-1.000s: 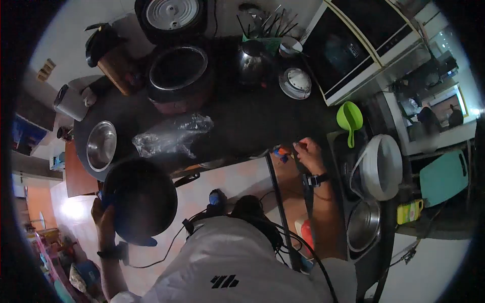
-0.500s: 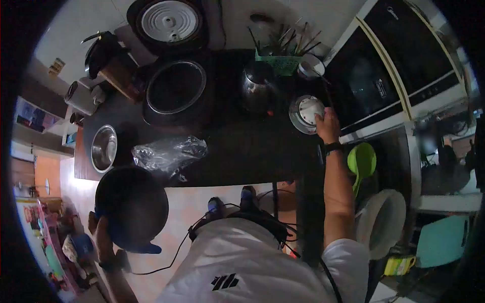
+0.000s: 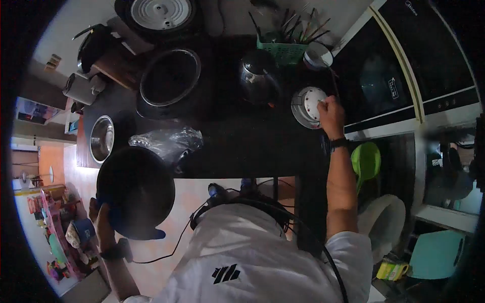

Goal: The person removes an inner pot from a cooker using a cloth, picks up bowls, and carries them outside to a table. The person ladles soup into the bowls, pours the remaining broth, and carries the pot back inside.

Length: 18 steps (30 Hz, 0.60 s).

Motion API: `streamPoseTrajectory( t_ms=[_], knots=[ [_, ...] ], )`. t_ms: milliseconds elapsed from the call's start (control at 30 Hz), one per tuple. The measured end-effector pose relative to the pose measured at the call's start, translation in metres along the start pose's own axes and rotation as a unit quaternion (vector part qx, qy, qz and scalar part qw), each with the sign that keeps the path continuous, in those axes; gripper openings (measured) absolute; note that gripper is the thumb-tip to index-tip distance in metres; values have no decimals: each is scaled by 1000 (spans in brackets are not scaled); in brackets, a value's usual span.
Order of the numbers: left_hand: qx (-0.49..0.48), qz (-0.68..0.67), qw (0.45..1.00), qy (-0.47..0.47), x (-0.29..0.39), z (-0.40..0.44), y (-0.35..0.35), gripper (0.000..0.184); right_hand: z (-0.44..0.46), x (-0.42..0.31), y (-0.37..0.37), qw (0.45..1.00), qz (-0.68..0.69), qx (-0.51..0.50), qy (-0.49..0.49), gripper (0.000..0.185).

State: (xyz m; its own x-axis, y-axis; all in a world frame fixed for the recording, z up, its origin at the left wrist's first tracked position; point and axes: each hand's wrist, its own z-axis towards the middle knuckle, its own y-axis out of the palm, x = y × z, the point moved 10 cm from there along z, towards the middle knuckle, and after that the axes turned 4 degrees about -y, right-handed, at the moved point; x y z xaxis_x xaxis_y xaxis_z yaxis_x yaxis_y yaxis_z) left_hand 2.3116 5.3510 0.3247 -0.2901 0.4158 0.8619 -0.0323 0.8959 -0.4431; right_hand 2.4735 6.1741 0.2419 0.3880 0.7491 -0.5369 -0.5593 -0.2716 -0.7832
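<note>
My left hand (image 3: 103,227) grips the side of a dark round pot (image 3: 135,187) with blue handles, held in front of the counter's edge. At the counter's right part, my right hand (image 3: 331,116) has its fingers closed at the edge of a white dotted dome-shaped piece (image 3: 314,102), which sits over a metal plate (image 3: 299,110). A black open rice cooker (image 3: 170,78) stands farther left, with a crumpled clear plastic bag (image 3: 166,144) in front of it. Near the pot lies a metal bowl (image 3: 102,139).
A kettle (image 3: 257,76), a green basket of utensils (image 3: 283,52) and a white bowl (image 3: 318,55) stand along the back. At right are a black-doored cabinet (image 3: 379,76), a green ladle (image 3: 366,159), a white basin (image 3: 381,224) and a teal board (image 3: 437,255).
My right hand has moved from the low right area up to the dotted white piece on the plate. The view has shifted; my left hand still holds the pot.
</note>
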Motion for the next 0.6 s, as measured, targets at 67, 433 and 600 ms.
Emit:
streamPoseTrajectory(
  t_ms=[67,433,600],
  knots=[
    [-57,-25,998,24,36,-9,32,51,-23,-17,-5,999,28,-23,-25,20],
    [-76,-48,996,4,33,18,52,50,-120,-54,97,988,-14,-140,-66,29],
    [-111,-59,992,9,30,24,62,47,-117,-61,112,981,-46,-178,-55,29]
  ],
)
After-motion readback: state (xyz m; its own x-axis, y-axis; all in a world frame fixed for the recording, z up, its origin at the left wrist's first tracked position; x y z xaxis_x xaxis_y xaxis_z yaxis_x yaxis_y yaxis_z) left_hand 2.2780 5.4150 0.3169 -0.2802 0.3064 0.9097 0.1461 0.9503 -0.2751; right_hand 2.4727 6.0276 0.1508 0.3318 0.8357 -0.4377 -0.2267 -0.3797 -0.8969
